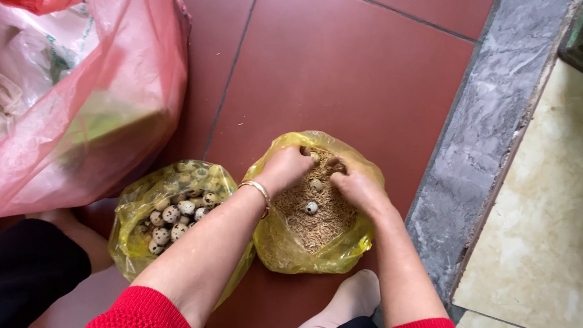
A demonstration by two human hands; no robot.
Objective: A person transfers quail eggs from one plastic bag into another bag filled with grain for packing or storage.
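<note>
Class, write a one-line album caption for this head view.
Both hands, left and right, dig in a yellow bag of husks holding speckled eggs.

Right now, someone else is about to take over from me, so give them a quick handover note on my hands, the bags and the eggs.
Left hand: in the yellow bag of husks, fingers dug into the husks at the far edge.
Right hand: in the same bag, also bent into the husks; whether either hand grips an egg cannot be told.
Two speckled eggs lie exposed in the husks between the hands.
Done: many speckled eggs sit in the second yellow bag on the left.
Left: the exposed eggs, plus any buried ones.
</note>
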